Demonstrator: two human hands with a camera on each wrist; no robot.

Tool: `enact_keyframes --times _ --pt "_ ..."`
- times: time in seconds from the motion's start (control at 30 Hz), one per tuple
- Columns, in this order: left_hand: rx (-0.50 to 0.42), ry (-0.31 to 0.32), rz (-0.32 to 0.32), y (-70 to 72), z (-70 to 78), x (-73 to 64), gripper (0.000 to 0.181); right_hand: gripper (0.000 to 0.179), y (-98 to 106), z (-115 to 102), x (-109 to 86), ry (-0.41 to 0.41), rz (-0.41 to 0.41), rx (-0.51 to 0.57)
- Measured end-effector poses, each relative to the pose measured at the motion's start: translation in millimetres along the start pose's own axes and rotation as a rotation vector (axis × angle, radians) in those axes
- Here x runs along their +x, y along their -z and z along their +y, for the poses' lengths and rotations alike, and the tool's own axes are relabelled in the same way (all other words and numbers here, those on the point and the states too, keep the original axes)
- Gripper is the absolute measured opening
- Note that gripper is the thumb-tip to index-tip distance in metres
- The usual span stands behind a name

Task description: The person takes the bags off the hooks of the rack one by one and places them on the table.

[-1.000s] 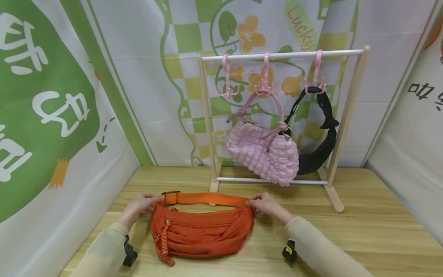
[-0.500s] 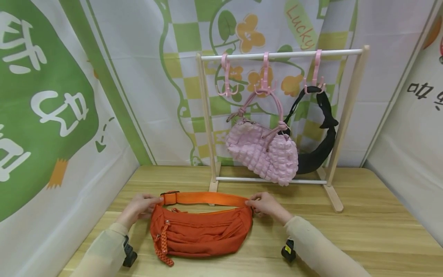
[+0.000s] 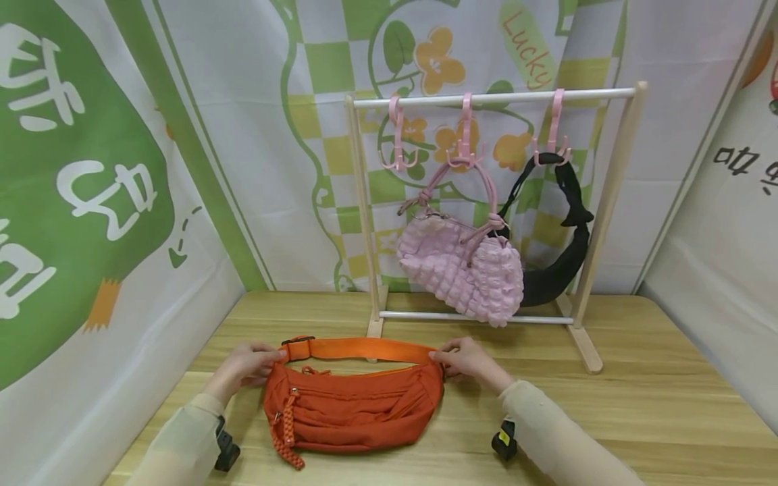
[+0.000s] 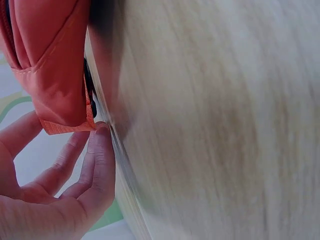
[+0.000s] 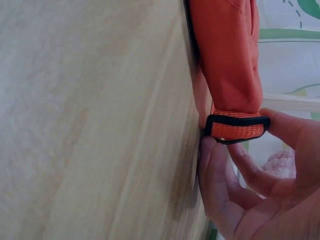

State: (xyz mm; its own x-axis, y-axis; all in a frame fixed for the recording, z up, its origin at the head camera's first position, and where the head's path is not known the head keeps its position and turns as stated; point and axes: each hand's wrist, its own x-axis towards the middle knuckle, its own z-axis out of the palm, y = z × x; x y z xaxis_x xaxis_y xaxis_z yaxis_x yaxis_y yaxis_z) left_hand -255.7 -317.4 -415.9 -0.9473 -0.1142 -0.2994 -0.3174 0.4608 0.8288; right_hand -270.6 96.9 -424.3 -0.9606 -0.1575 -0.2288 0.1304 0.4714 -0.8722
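An orange-red fanny pack (image 3: 358, 415) lies on the wooden table, its bright orange strap (image 3: 371, 348) stretched along the far side. My left hand (image 3: 248, 362) pinches the pack's left end, near the strap's black slider (image 3: 299, 339). At the opposite end, my right hand (image 3: 471, 361) pinches the corner where strap and body meet. The right wrist view shows a black buckle frame (image 5: 237, 121) between thumb and fingers. In the left wrist view, thumb and fingers take the orange webbing edge (image 4: 65, 128). A braided zipper pull (image 3: 288, 432) hangs over the pack's front left.
Behind the pack stands a rack with wooden posts (image 3: 608, 202) and a metal top rail (image 3: 510, 98). Three pink hooks hang on it: the left hook (image 3: 398, 135) bears nothing, the middle holds a pink puffy bag (image 3: 462, 270), the right a black bag (image 3: 553, 277). Printed cloth walls surround the table (image 3: 662, 391).
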Motion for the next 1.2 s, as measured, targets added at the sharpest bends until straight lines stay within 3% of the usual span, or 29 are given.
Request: enact_keyframes --times 0.2,0.53,0.83,0.97,1.2 --pt "0.007 -0.021 -0.026 0.4 1.8 -0.4 0.061 0.027 1 1 1.3 0.011 0.009 -0.011" --pt "0.044 -0.035 -0.047 3.0 6.8 -3.5 0.058 0.029 4 0 -0.9 -0.003 0.001 -0.037" --pt "0.076 -0.091 -0.001 3.7 14.2 -9.3 0.046 0.023 11 -4 -2.5 0.054 0.045 -0.094" --pt "0.147 -0.112 0.022 4.1 17.9 -12.0 0.046 0.022 15 -5 -4.9 0.077 0.062 -0.124" --pt "0.241 -0.166 0.048 4.6 24.9 -20.3 0.048 0.025 19 -5 -9.0 0.071 0.014 -0.074"
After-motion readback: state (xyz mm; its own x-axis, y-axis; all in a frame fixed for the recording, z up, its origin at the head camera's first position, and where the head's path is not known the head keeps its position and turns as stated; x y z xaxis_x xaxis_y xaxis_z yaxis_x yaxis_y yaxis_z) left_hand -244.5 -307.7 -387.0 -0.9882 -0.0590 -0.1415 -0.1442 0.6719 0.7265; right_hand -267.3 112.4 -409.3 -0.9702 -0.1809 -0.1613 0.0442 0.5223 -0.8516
